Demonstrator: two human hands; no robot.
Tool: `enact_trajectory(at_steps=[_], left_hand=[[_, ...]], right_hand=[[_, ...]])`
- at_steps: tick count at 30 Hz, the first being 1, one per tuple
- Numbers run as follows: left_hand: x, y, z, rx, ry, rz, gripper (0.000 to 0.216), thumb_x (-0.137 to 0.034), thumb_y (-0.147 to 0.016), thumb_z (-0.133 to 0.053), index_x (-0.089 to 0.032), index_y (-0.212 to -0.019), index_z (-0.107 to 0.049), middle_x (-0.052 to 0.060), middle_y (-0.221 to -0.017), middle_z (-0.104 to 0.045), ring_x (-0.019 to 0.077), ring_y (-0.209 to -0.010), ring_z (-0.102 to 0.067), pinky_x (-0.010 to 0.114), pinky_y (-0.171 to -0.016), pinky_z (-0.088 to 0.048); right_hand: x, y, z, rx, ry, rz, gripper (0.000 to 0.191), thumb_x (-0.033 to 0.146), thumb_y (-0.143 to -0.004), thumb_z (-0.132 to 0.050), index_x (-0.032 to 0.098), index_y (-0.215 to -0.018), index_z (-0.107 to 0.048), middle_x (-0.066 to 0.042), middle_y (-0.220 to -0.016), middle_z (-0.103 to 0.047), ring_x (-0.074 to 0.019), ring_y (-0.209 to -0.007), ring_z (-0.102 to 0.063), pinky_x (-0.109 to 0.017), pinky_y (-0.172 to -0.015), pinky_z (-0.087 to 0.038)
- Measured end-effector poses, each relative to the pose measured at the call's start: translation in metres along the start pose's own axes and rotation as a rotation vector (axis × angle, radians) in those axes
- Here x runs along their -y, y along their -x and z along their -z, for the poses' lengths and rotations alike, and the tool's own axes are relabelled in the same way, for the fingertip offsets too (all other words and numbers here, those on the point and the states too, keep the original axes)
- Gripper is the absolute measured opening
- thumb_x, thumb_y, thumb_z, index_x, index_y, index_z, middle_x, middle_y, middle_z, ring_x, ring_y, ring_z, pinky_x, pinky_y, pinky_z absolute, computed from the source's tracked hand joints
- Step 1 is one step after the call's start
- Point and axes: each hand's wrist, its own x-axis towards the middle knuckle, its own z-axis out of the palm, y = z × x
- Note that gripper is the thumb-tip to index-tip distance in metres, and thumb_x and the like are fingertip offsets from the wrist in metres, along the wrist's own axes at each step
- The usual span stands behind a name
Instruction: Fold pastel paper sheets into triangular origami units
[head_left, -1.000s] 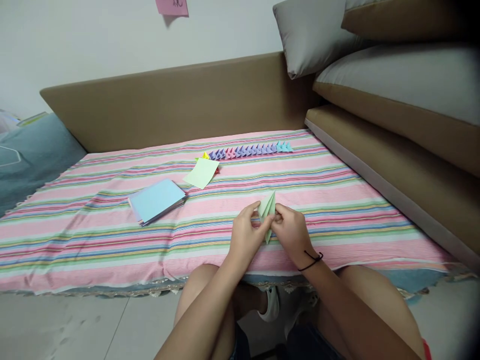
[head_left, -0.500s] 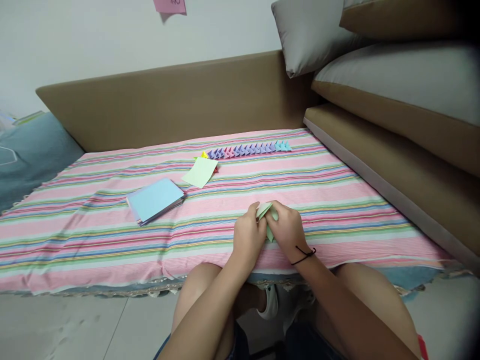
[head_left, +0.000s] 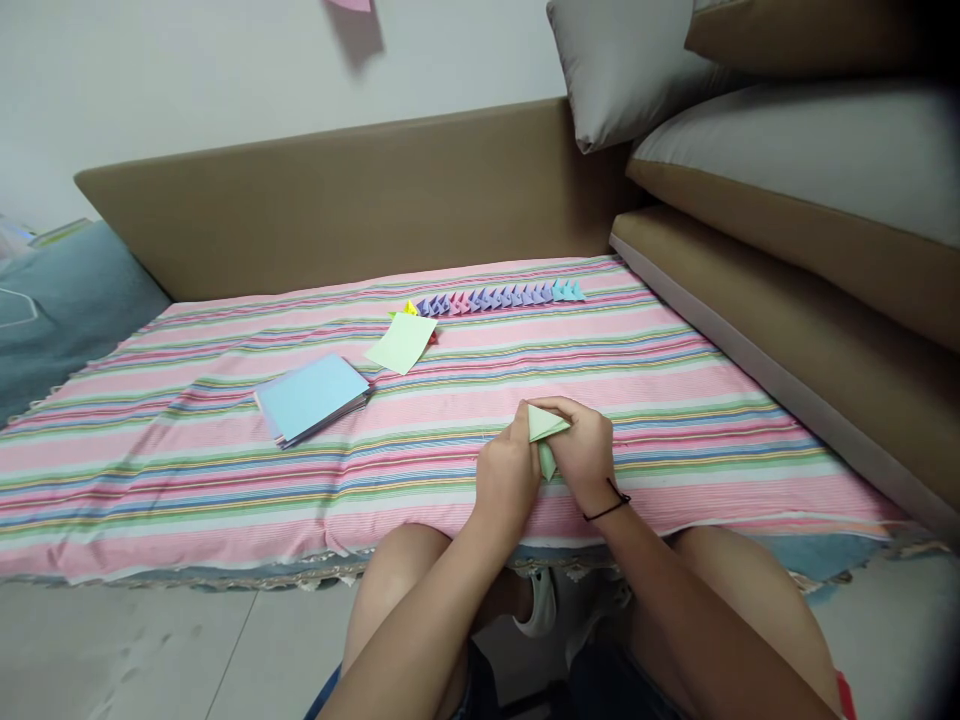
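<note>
Between my two hands is a piece of folded light-green paper (head_left: 546, 424), with a triangular flap on top and a pointed end showing below. My left hand (head_left: 508, 475) is closed on its left side, fingers and thumb pinching the paper. From the right, my right hand (head_left: 585, 445), with a black cord on the wrist, grips the same paper. Part of it is hidden by my fingers. Farther off, a flat light-green sheet (head_left: 403, 343) overlaps some small folded pieces. A stack of blue-topped paper (head_left: 313, 396) lies to the left.
A row of purple, pink and blue folded paper pieces (head_left: 495, 298) runs along the back of the striped cloth (head_left: 225, 470). Brown and grey cushions (head_left: 780, 150) are piled at the right. A brown backrest (head_left: 360, 205) stands behind.
Both hands have shifted slightly right, and their grip has changed. The green paper now shows a flat triangular flap on top, where before it was partly spread between my fingers.
</note>
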Motion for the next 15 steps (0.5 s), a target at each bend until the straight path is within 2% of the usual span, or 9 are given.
enact_trajectory(at_steps=[7,12,15], left_hand=[[0.0,0.005,0.001,-0.048,0.12,-0.065,0.052,-0.02,-0.082,-0.044,-0.019,-0.133,-0.048,0.012,-0.1,-0.069,0.0248,-0.085,-0.062,0.03,-0.077,-0.043],[-0.002,0.009,0.003,-0.063,0.196,-0.117,0.052,-0.019,-0.081,-0.045,-0.021,-0.133,-0.049,0.011,-0.107,-0.068,0.0237,-0.089,-0.062,0.028,-0.079,-0.044],[-0.002,0.01,0.003,-0.08,0.222,-0.142,0.051,-0.019,-0.081,-0.046,-0.022,-0.132,-0.05,0.011,-0.111,-0.067,0.0233,-0.091,-0.062,0.028,-0.082,-0.044]], right_hand=[[0.009,0.009,0.003,-0.097,-0.079,0.158,0.021,0.016,-0.069,-0.056,0.019,-0.086,-0.068,-0.005,-0.087,-0.072,-0.0225,-0.08,-0.067,-0.032,-0.072,-0.052],[0.014,0.014,0.004,-0.141,-0.118,0.163,0.018,0.021,-0.069,-0.06,0.019,-0.087,-0.065,-0.005,-0.083,-0.07,-0.0245,-0.083,-0.066,-0.033,-0.071,-0.052],[0.016,0.015,0.002,-0.175,-0.161,0.143,0.017,0.022,-0.072,-0.061,0.02,-0.089,-0.064,-0.006,-0.087,-0.069,-0.024,-0.085,-0.066,-0.033,-0.071,-0.052]])
